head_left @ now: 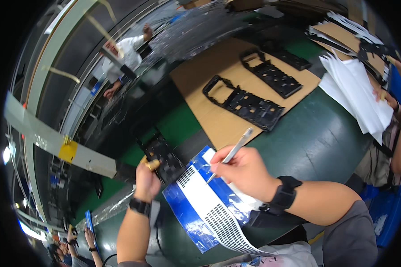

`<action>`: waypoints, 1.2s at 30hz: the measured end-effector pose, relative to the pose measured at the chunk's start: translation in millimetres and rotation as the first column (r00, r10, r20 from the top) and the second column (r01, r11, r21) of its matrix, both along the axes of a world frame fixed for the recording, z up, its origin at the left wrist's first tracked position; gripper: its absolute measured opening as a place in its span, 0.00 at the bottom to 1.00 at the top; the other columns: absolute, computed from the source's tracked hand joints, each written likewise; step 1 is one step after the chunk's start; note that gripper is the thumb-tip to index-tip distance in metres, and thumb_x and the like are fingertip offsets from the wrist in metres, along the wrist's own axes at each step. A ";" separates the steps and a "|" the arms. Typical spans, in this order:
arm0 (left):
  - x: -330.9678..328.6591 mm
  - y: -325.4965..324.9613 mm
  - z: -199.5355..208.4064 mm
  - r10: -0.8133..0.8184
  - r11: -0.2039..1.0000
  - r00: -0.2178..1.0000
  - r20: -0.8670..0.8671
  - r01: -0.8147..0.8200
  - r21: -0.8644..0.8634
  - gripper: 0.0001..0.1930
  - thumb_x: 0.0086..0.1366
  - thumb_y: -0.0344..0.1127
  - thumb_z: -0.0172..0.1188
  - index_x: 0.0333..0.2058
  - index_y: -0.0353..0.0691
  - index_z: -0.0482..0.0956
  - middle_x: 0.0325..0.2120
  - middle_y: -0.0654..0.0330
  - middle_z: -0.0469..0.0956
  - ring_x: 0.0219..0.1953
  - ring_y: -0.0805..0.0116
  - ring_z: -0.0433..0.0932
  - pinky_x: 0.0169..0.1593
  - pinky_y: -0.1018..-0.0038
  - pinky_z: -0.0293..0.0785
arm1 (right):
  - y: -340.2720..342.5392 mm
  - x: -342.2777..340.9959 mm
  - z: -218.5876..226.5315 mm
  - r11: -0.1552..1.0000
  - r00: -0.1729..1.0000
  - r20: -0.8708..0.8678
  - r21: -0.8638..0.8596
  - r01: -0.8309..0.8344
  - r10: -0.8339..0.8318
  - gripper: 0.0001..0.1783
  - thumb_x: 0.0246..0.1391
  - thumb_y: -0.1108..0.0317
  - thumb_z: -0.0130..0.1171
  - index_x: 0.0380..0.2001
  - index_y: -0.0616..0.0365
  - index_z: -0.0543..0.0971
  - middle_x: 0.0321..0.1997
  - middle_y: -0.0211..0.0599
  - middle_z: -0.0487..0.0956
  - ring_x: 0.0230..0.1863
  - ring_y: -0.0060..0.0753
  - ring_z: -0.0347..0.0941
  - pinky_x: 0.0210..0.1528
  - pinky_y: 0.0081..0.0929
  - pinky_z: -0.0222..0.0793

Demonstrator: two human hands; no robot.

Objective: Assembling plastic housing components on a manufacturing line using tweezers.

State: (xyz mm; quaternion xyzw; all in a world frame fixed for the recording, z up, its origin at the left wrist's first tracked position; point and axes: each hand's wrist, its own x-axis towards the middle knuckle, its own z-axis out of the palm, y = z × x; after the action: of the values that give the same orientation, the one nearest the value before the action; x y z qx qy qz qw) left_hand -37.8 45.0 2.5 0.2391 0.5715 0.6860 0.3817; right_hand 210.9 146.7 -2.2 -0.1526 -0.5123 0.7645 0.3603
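Note:
A slim silver tool, apparently tweezers (236,149), is pinched in my right hand (243,171). Its tip points down at a white sheet of small black stickers (219,218), which lies over a blue glossy board (182,213) in front of me. My left hand (147,178), with yellow covers on its fingertips, grips the edge of a black plastic frame (162,155) just beyond the board's left corner. On a brown cardboard sheet (196,84) lie similar black frames, one nearer (254,109) and one farther (274,75). Both my wrists wear black bands.
The dark green table (316,124) spreads to the right. A person at the right edge handles white sheets (352,89); cardboard pieces (338,35) are piled behind. Across the line, another person (127,55) works. A pale metal beam (75,155) reaches in from the left.

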 end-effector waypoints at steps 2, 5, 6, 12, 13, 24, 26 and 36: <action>-55.4 28.8 -8.5 0.260 0.965 0.947 -0.187 -0.261 0.023 0.19 0.48 0.23 0.52 0.42 0.32 0.66 0.38 0.53 0.69 0.39 0.65 0.70 0.45 0.72 0.67 | -8.1 -3.8 -2.5 0.998 0.998 -0.013 0.041 -0.055 0.056 0.04 0.45 0.75 0.54 0.27 0.61 0.73 0.22 0.26 0.71 0.19 0.10 0.63 0.19 0.08 0.58; -56.6 77.1 2.7 0.365 0.791 0.191 -0.911 -0.579 0.196 0.20 0.46 0.28 0.58 0.40 0.31 0.67 0.36 0.51 0.67 0.37 0.63 0.68 0.44 0.71 0.64 | -11.6 -5.2 -6.4 0.995 0.997 0.014 0.068 -0.077 0.076 0.03 0.45 0.75 0.54 0.26 0.62 0.73 0.20 0.25 0.70 0.19 0.10 0.62 0.19 0.09 0.57; -38.2 91.0 6.8 0.310 0.867 0.150 -0.939 -0.451 0.214 0.19 0.45 0.30 0.59 0.38 0.31 0.69 0.35 0.51 0.68 0.37 0.61 0.68 0.44 0.69 0.64 | -10.3 -5.1 -7.7 0.993 0.994 0.054 0.068 -0.099 0.095 0.03 0.45 0.75 0.54 0.26 0.62 0.73 0.20 0.24 0.70 0.19 0.09 0.62 0.19 0.09 0.57; 100.1 164.7 20.3 -0.367 0.919 0.185 -0.912 -0.079 -0.386 0.24 0.51 0.49 0.56 0.14 0.27 0.72 0.20 0.43 0.70 0.26 0.49 0.69 0.32 0.61 0.64 | -3.9 5.2 1.2 0.959 0.960 -0.007 0.027 -0.281 0.281 0.04 0.43 0.76 0.55 0.26 0.62 0.73 0.21 0.29 0.73 0.20 0.12 0.65 0.19 0.10 0.59; 104.3 170.8 16.8 -0.372 0.919 0.231 -0.899 -0.046 -0.392 0.27 0.49 0.52 0.56 0.14 0.26 0.72 0.19 0.41 0.70 0.24 0.49 0.70 0.31 0.61 0.64 | -5.4 4.2 4.5 0.950 0.949 -0.028 0.006 -0.313 0.313 0.04 0.42 0.76 0.55 0.26 0.62 0.73 0.21 0.30 0.73 0.20 0.13 0.66 0.19 0.10 0.59; 59.7 139.8 55.2 -0.193 0.981 0.861 -0.470 0.163 -0.105 0.10 0.53 0.26 0.52 0.35 0.31 0.68 0.24 0.58 0.73 0.28 0.71 0.73 0.32 0.79 0.67 | -0.9 5.2 11.1 0.949 0.949 -0.035 -0.032 -0.313 0.312 0.03 0.41 0.74 0.53 0.23 0.62 0.72 0.18 0.30 0.73 0.18 0.14 0.66 0.17 0.12 0.59; 49.7 94.3 78.2 -0.175 0.984 0.882 -0.437 0.148 -0.095 0.21 0.53 0.23 0.52 0.45 0.27 0.58 0.29 0.53 0.73 0.33 0.69 0.73 0.39 0.79 0.67 | -2.4 5.2 12.5 0.952 0.952 -0.035 -0.026 -0.306 0.305 0.02 0.42 0.74 0.53 0.23 0.62 0.72 0.18 0.29 0.72 0.17 0.14 0.65 0.17 0.12 0.58; 68.9 -95.9 58.0 0.178 0.977 0.982 0.065 -0.184 0.110 0.16 0.62 0.43 0.43 0.37 0.35 0.68 0.30 0.58 0.75 0.30 0.69 0.76 0.33 0.75 0.74 | -0.7 -17.9 11.1 0.976 0.968 0.156 -0.126 -0.177 0.195 0.02 0.43 0.76 0.54 0.24 0.63 0.73 0.19 0.33 0.73 0.16 0.14 0.65 0.17 0.09 0.59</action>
State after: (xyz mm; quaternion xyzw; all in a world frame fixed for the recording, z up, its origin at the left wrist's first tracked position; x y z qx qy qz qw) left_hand 31.0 -50.9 60.5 0.1888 0.5394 0.7562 0.3187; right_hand 193.0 146.0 8.9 -0.1876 -0.5093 0.8068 0.2334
